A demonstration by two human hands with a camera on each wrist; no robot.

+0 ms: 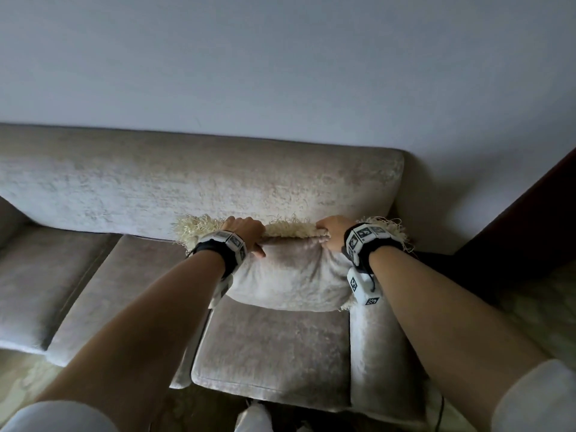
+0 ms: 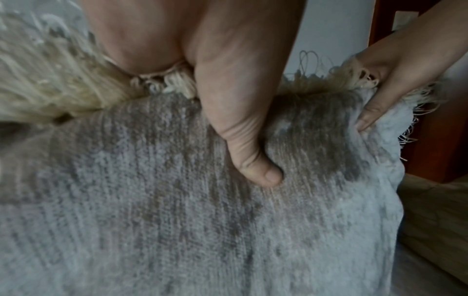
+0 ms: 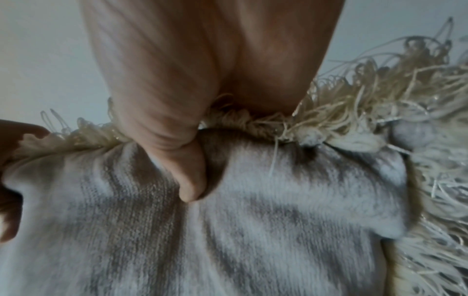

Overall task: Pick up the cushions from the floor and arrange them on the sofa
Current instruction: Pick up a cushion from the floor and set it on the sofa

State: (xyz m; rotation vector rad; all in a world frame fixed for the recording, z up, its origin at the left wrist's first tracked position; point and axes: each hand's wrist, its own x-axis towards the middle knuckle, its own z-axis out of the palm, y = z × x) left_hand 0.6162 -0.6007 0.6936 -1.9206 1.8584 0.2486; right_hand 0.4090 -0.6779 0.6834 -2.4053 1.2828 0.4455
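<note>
Left hand (image 1: 244, 233) and right hand (image 1: 332, 232), apart, both pinching top fringed edge of grey cushion (image 1: 290, 275), thumbs pressed into front face. Cushion upright at right end of sofa (image 1: 156, 188), on seat against backrest, beside right armrest.

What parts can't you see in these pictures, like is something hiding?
- Fingers of the left hand and right hand: head view, tucked behind the cushion's top edge; only the thumbs show in the wrist views.
- Cushion's back face: every view, turned toward the sofa backrest.
- Other cushions on the floor: none in view; the arms and picture edges cut most of the floor off.
- Sofa's left end: head view, cut off.
</note>
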